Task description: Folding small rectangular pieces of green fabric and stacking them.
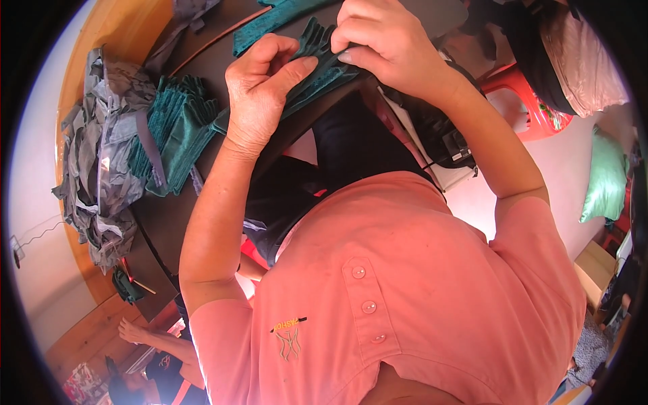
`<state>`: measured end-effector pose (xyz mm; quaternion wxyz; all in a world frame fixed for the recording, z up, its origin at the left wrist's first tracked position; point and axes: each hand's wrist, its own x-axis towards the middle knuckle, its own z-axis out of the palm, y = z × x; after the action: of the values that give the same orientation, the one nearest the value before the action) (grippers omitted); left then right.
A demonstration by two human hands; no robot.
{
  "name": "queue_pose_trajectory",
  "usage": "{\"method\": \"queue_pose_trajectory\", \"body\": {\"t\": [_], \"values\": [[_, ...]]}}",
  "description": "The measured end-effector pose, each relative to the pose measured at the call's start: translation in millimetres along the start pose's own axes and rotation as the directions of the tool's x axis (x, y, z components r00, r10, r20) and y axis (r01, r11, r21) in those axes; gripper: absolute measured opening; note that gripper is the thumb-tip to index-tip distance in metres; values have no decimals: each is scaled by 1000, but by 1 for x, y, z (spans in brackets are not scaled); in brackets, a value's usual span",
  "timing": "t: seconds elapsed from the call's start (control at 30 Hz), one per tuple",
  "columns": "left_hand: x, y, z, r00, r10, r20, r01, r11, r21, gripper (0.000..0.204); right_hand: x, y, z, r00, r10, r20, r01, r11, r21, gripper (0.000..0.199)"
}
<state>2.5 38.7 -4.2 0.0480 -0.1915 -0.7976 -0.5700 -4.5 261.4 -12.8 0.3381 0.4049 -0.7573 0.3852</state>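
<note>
On the dark table in front of me lies a strip of green velvet fabric (320, 79), bunched into folds at its far edge. My left hand (260, 84) is closed at the strip's left part, thumb and curled forefinger pinching its edge. A short way to the right, my right hand (388, 47) pinches the same fabric between thumb and fingers. The fingertips partly hide the gripped edge. To the left of my left wrist, a folded stack of green velvet pieces (182, 131) joins the strip by a narrow run of cloth.
A heap of grey fabric pieces (111, 135) sits at the table's left edge. More green velvet (277, 23) lies beyond my hands. Right of my lap is a black machine part (449, 138); past it stand a red stool (533, 101) and a light green bundle (603, 179). Other people appear lower left and right.
</note>
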Motion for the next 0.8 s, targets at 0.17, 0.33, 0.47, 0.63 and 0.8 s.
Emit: {"method": "queue_pose_trajectory", "body": {"t": [0.17,0.33,0.47,0.63,0.8], "values": [[1,1,-1,1000,4,11,-4,1000,-14,18,-19,7,-5,978,55,203,-52,998,-20,13],[1,-1,-3,999,42,14,-43,998,36,16,-5,-5,0,996,85,3,-85,996,36,12],[1,-1,-2,1000,21,3,-21,1000,13,16,-1,-6,7,991,114,-72,-113,993,25,13],[0,2,1,1000,-3,-14,2,999,-32,16,-2,-3,5,991,120,-53,-117,991,59,13],[-1,3,2,999,32,22,-35,981,193,18,-3,-7,-4,989,151,-7,-149,983,107,13]]}}
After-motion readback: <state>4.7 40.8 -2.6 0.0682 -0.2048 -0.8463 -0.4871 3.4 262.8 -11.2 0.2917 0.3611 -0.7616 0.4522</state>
